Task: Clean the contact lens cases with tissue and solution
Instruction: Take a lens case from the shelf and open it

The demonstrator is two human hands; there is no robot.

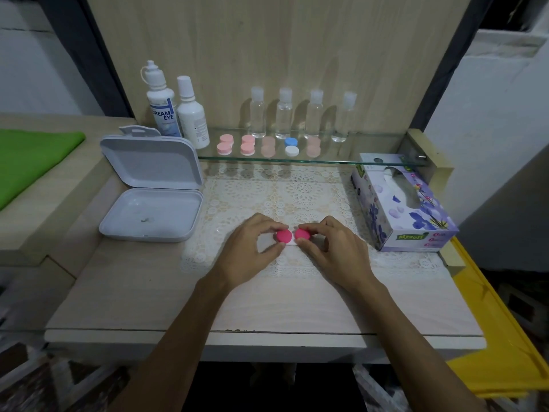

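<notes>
Between the two hands on the counter, the pink lens case has each cap pinched by left hand and right hand, so both should probably twist gently while the base stays flat.

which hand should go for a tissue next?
Right, probably. The tissue box sits on the right hand's side, while the left hand could keep pinching the pink lens case.
</notes>
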